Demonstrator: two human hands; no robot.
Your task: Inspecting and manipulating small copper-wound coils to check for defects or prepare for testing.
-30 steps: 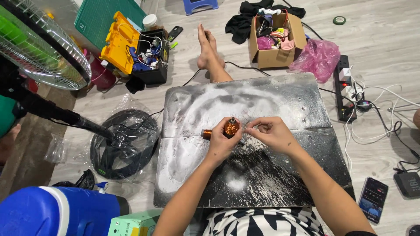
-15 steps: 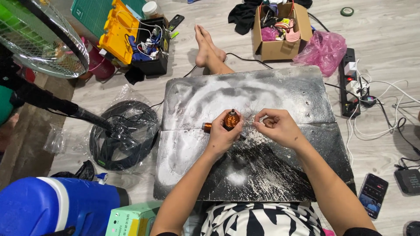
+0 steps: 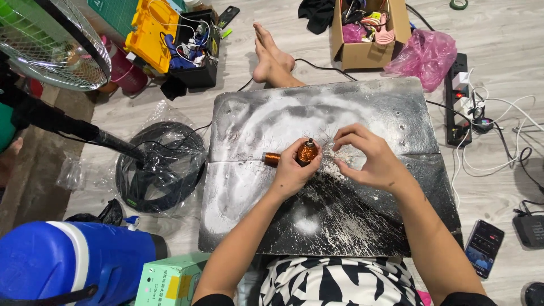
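A copper wire spool [image 3: 307,152] is gripped in the left hand [image 3: 294,170] over the board [image 3: 255,124]; the right hand [image 3: 368,161] is held beside it, fingers pinched, contents indiscernible

Both forearms reach forward from the bottom of the view, bare to past the elbow, and draw toward each other near the middle. The left hand [image 3: 294,167] is curled palm-inward, fingers and thumb wrapped closed in a grip, its wrist bent slightly up. The right hand [image 3: 365,156] sits just beside it, knuckles up, with the thumb and forefinger pinched toward each other at the tips and the remaining fingers loosely bent and spread. The two hands are close but not touching. Further ahead, the person's bare feet [image 3: 271,54] lie crossed at the ankles.
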